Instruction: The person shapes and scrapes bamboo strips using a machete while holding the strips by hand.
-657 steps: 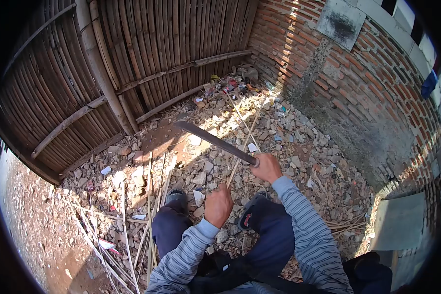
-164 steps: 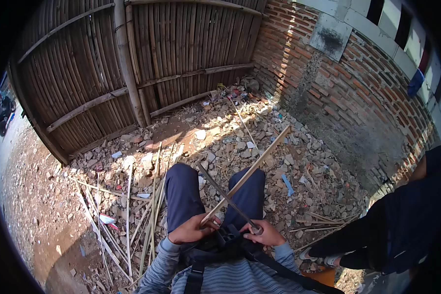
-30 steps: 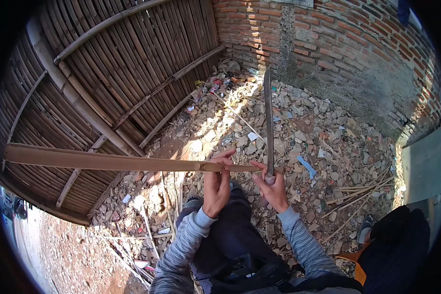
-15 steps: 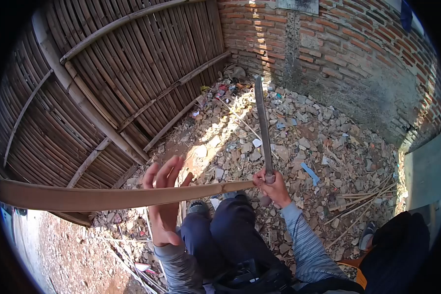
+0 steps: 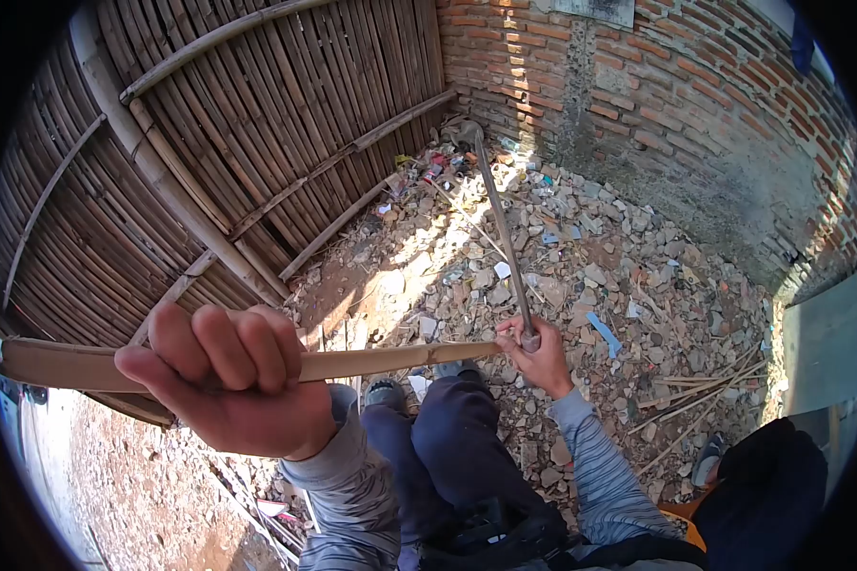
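Observation:
A long, flat bamboo strip (image 5: 381,362) runs level across the lower half of the view, its wide end at the far left. My left hand (image 5: 233,385) is closed around the strip towards that wide end, fingers curled over it. With my right hand (image 5: 543,362) I grip the handle of a machete (image 5: 504,233), and its long dark blade points up and away from me. The strip's narrow end meets the thumb and fingers of that same hand. Most of the machete's handle is hidden by the fingers.
Rubble and litter (image 5: 581,257) cover the ground. A bamboo slat wall (image 5: 219,143) stands left, a brick wall (image 5: 667,105) behind and right. Thin sticks (image 5: 695,400) lie at right. Another person's dark-clothed leg (image 5: 767,485) is close by at lower right.
My left hand has gone from spread fingers behind the bamboo strip to a closed grip on it, nearer the camera. The machete's blade has tilted slightly left.

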Motion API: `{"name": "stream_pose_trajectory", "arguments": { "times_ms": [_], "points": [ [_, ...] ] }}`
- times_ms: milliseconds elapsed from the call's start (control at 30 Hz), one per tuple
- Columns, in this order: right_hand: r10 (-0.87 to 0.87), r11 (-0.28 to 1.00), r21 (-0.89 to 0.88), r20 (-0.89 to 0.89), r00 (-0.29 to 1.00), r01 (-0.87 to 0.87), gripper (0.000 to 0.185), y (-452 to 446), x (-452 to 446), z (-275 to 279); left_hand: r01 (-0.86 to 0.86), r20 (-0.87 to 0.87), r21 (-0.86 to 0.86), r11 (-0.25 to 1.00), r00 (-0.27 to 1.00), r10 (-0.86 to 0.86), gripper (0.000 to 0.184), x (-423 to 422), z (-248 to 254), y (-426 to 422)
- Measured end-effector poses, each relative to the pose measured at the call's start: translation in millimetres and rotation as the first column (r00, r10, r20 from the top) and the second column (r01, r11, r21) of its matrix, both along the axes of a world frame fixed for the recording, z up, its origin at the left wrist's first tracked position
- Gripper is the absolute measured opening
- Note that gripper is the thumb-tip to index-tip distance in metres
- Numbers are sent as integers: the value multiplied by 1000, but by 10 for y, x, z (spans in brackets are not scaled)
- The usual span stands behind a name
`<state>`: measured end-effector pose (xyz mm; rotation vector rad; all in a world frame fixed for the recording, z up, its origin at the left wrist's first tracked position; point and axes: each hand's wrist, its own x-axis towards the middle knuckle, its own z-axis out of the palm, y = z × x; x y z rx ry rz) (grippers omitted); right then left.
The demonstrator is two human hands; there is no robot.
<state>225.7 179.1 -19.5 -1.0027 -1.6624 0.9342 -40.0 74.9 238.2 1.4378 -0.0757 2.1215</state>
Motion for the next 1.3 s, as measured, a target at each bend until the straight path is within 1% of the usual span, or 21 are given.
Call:
{"name": "stream_pose_trajectory", "arguments": {
  "times_ms": [33,100,133,233,300,367,400,467,500,600,667,700,767,800,900,967,1067,1133,1167,1233,1300],
  "points": [
    [-2,1000,-2,1,1000,2,26,-79,33,40,-80,50,24,997,996,78,48,27,-34,-16],
    [-29,977,-215,-124,992,1,27,-252,115,106,-107,-29,77,991,994,109,46,96,-75,-83],
    [-56,984,-176,-192,980,22,29,-329,138,110,-108,-14,75,991,994,109,46,111,-85,-150],
    [-121,985,-143,-147,982,100,28,-505,329,58,-99,8,61,993,995,99,46,169,-135,-280],
    [-122,979,-181,-155,980,93,27,-631,437,156,-196,67,43,980,979,193,47,223,-211,-285],
    [-100,919,-393,-165,981,28,26,-728,545,270,-154,89,62,986,985,148,47,245,-306,-230],
    [-124,944,-326,-208,970,51,27,-758,528,209,-193,99,68,979,978,185,47,279,-356,-193],
    [-121,927,-371,-180,976,46,27,-804,605,183,-261,129,48,964,959,253,49,382,-469,-104],
    [-108,908,-418,-158,981,32,28,-825,627,165,-254,129,51,966,961,246,49,450,-544,-33],
    [-62,905,-425,-152,986,-8,28,-896,562,138,-275,88,18,961,958,272,50,631,-815,164],
    [-11,894,-445,-141,990,-54,30,-923,500,114,-254,26,-74,964,966,257,52,740,-964,255],
    [-15,895,-444,-140,990,-49,30,-921,467,116,-250,27,-73,965,967,253,52,772,-994,248],
    [63,916,-397,12,998,-53,38,-931,361,155,-234,72,-148,961,966,247,53,816,-1070,170],
    [73,964,-264,131,989,-36,46,-892,299,105,-265,69,-162,951,958,279,54,856,-1092,145],
    [112,973,-217,150,982,-78,51,-903,95,108,-281,49,-165,945,955,292,54,921,-1125,78],
    [129,985,-134,173,976,-106,53,-864,-26,135,-268,51,-165,949,959,280,54,938,-1132,72],
    [170,983,-107,219,961,-149,45,-849,-154,232,-271,97,-195,943,951,293,52,939,-1111,63],
    [156,984,-117,169,973,-137,33,-797,-213,113,-237,132,-237,942,953,273,50,914,-1120,55],
    [159,983,-116,169,973,-140,33,-775,-234,60,-240,132,-236,942,952,276,50,910,-1153,57],
    [138,979,-160,82,987,-124,22,-747,-264,2,-292,135,-284,913,931,339,48,920,-1224,77],
    [102,984,-152,81,991,-89,21,-781,-312,31,-297,181,-314,902,914,364,48,899,-1209,91]
  ]
}}
